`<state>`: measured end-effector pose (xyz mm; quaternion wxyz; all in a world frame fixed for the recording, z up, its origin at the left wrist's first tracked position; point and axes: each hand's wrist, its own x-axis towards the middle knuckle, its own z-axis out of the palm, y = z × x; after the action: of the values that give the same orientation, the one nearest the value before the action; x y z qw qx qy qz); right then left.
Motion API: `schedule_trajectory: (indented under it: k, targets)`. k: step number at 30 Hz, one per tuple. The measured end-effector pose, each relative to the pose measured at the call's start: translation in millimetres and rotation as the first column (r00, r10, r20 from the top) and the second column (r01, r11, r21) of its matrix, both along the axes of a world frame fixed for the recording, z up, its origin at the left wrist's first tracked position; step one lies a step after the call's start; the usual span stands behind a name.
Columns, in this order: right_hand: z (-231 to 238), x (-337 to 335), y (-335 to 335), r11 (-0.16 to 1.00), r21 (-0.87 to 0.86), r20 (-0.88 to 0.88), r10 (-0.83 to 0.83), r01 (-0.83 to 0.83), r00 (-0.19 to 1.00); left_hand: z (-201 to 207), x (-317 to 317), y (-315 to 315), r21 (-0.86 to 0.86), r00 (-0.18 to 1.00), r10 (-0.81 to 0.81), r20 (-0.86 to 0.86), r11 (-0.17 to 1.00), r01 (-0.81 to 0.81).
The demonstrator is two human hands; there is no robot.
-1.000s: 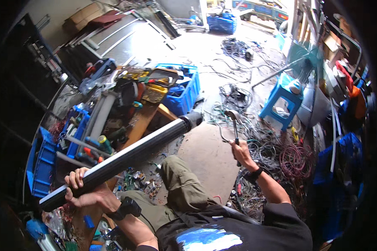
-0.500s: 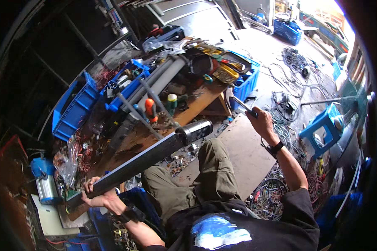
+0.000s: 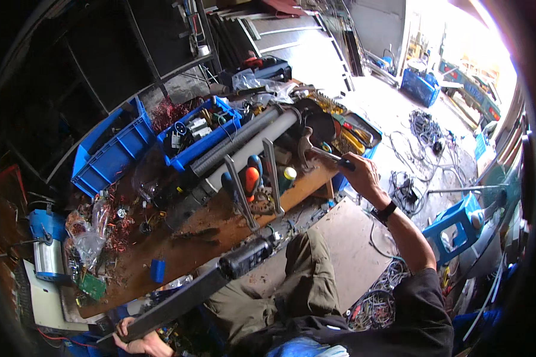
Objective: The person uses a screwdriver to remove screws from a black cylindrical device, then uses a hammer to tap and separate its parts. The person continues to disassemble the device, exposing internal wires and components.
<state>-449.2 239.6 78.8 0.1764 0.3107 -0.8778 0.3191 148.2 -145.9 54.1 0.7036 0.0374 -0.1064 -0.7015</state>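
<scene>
My right hand (image 3: 363, 177) is closed round the handle of a claw hammer (image 3: 305, 149), held up beside the bench's far right corner. In my left hand (image 3: 140, 343), at the lower left, is one end of a long dark bar (image 3: 173, 302). The bar slopes up to the right, across the front of the bench. A shiny black cylinder (image 3: 247, 257) sits at its far end, in front of two upright metal bars (image 3: 239, 193) on the bench. Between these uprights stand tools with an orange handle (image 3: 252, 180) and a pale-capped green handle (image 3: 287, 177).
The wooden bench (image 3: 196, 244) carries scraps, a blue bin (image 3: 116, 146), a blue parts tray (image 3: 202, 134) and grey tubes (image 3: 253, 146). A blue stool (image 3: 455, 229) and tangled cables (image 3: 372, 306) are at right. A brown board (image 3: 351, 247) lies by my knees.
The long bar and my left hand have come lower in view. The cylinder end has moved down and left. The hammer has shifted left, over the bench edge. The whole view has also turned.
</scene>
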Motion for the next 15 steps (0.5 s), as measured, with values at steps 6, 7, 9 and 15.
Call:
schedule_trajectory:
  k: [6,7,9,15]
  targets:
    - [65,-58,-68,0.973,0.209,-0.141,0.128,-0.097,0.982,-44,39,6,0.289,0.997,-0.081,0.01,0.955,0.075]
    - [72,-67,-81,0.955,0.263,-0.084,0.167,-0.14,0.982,-47,37,11,0.34,0.99,0.004,0.144,0.939,-0.053]
    - [78,-83,-108,0.928,0.277,-0.187,0.306,-0.248,0.933,-47,27,25,0.382,0.946,0.174,0.275,0.883,-0.274]
    - [65,-128,-173,0.838,0.405,-0.22,0.476,-0.364,0.851,-14,16,62,0.359,0.959,0.272,0.076,0.89,-0.281]
